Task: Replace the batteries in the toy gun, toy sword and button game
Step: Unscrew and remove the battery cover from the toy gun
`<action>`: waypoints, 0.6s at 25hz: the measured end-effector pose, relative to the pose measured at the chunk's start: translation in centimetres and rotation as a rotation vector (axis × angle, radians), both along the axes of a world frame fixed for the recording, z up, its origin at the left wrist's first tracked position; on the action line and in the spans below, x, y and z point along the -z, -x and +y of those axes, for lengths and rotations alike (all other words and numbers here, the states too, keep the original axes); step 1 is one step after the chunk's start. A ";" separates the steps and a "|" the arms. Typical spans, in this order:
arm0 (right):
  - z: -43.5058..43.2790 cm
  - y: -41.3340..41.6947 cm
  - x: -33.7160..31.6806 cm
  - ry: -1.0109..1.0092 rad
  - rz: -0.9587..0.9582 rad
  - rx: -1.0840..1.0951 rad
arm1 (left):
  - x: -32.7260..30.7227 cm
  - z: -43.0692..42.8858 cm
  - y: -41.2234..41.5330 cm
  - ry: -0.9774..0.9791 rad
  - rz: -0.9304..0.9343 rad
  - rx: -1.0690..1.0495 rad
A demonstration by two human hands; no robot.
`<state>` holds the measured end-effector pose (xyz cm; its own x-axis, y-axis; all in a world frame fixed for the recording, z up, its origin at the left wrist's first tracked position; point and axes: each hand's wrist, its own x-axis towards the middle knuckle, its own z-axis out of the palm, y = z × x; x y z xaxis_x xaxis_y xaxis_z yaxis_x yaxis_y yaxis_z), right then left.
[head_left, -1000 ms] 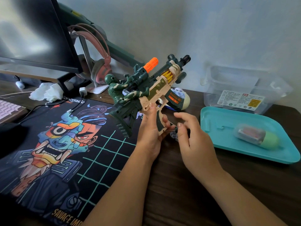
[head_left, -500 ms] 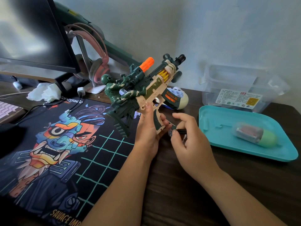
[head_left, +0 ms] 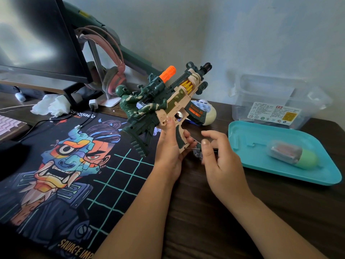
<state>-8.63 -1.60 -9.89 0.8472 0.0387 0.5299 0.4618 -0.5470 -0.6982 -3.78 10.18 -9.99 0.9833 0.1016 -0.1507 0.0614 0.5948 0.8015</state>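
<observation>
My left hand (head_left: 170, 146) grips the handle of the green and tan toy gun (head_left: 168, 101), held tilted with its orange-tipped muzzle up and to the right. A green soldier figure sits on the gun's rear. My right hand (head_left: 218, 157) pinches a small screwdriver (head_left: 197, 149), whose thin shaft touches the bottom of the gun's handle. Behind the gun, the pale button game (head_left: 207, 114) lies on the desk, partly hidden. A long dark green object, perhaps the toy sword (head_left: 130, 53), leans against the wall.
A teal tray (head_left: 261, 165) at the right holds a capsule-shaped case (head_left: 293, 156). A clear plastic box (head_left: 276, 101) stands behind it. A printed desk mat (head_left: 65, 165) covers the left, with a monitor (head_left: 37, 38), pink headphones (head_left: 110, 71), crumpled tissue (head_left: 50, 107) and cables.
The gun has tilted slightly and shifted a little left. My right hand has turned on the screwdriver, with the fingers repositioned around it.
</observation>
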 end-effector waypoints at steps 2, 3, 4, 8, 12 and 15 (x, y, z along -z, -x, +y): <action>0.0 -0.1 0.0 0.025 -0.017 0.031 | 0.0 -0.1 0.0 -0.007 -0.006 0.002; 0.0 -0.1 0.0 0.036 -0.024 0.032 | 0.0 -0.1 0.0 -0.004 -0.008 0.005; 0.0 0.0 0.0 0.034 -0.030 0.024 | 0.0 -0.1 -0.1 -0.001 -0.008 0.008; -0.1 0.0 0.1 0.005 0.000 -0.006 | -0.1 -0.1 0.1 0.000 0.000 0.008; -0.1 -0.1 0.1 0.022 -0.009 0.030 | 0.0 -0.1 0.0 -0.011 -0.003 0.006; -0.2 0.0 0.3 -0.007 0.001 0.004 | 0.0 -0.1 0.0 -0.013 -0.002 0.011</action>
<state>-8.64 -1.75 -10.18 0.8479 0.0318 0.5293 0.4590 -0.5437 -0.7027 -3.79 10.10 -10.02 0.9848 0.0927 -0.1471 0.0659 0.5837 0.8093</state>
